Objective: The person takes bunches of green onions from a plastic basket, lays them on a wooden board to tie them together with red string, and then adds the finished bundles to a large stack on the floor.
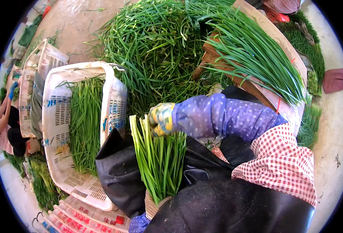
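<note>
A bunch of garlic chives [159, 163] stands over my lap, pale stem ends pointing away from me. Its leaf tips hang over my left hand [155, 204], which is mostly covered. Only a striped cuff and a bit of blue dotted sleeve show there, and the bunch looks supported from beneath by that hand. My right hand [161, 119], in a yellow and green patterned glove, is against the stems near their cut ends. Its fingers are curled and slightly blurred, so its grip is unclear. A black apron [232, 204] covers my lap.
Left of me, a white plastic crate [50, 116] holds chives [85, 125]. Ahead lies a heap of loose leaves [156, 58]. More chives [258, 55] lie on a wooden bench [293, 116] at right. Another person [7, 122] works at far left. Stacked crates [87, 215] stand lower left.
</note>
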A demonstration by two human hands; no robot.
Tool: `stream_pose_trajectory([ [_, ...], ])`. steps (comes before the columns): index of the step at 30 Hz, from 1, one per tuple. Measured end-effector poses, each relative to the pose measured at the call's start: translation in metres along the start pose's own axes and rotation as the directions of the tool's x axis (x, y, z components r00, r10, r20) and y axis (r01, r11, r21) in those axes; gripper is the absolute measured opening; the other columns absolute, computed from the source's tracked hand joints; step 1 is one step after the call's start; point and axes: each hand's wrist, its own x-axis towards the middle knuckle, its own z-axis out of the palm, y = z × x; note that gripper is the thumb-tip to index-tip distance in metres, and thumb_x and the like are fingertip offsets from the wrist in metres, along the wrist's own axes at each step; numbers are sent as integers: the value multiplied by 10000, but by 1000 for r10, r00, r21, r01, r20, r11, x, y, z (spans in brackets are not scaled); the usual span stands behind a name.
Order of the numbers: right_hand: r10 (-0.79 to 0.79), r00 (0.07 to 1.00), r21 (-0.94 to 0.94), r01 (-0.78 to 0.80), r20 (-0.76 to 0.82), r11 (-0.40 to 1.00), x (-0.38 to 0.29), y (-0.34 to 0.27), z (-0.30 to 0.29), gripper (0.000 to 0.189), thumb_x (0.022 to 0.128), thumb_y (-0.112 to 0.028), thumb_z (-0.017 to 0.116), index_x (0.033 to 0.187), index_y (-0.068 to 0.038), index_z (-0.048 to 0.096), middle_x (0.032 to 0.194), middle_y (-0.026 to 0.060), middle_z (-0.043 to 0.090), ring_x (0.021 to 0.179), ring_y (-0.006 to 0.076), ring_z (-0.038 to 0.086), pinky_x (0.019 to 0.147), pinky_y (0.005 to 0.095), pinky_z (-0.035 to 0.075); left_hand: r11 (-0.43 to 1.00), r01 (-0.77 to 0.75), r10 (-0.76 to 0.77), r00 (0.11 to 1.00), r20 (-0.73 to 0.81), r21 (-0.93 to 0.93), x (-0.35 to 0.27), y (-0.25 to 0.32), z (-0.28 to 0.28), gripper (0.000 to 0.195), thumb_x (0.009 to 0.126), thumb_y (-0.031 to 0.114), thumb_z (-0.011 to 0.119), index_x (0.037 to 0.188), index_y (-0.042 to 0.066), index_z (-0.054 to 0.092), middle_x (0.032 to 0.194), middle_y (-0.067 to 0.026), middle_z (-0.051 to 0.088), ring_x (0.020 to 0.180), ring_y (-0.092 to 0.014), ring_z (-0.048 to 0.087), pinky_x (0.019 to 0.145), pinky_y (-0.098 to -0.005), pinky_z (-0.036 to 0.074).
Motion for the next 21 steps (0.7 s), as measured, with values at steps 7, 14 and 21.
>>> stream_pose_trajectory([
  [7,-750,512,-491,566,-419,662,-17,51,-82,366,740,-70,724,1104,-106,693,1185,82,665,1116,209,621,957,362,507,994,45,-49,998,40,99,-6,12,-9,653,676,34,832,1234,-12,494,1130,-135,645,1008,-240,638,869,-348,525],
  [14,53,919,671,244,-390,700,-125,31,-20,276,928,-334,632,1057,-90,640,788,48,645,716,173,631,631,309,524,997,35,-40,997,69,65,-16,6,-13,662,669,24,831,1238,-10,493,1132,-130,644,1010,-238,635,876,-347,520],
  [21,18,891,194,79,-453,978,-133,-18,44,617,819,-415,700,1311,-108,489,958,188,680,937,378,647,814,450,511,995,16,-24,997,73,102,-23,2,-14,671,663,14,829,1243,-8,492,1134,-126,642,1012,-236,633,883,-346,515],
])
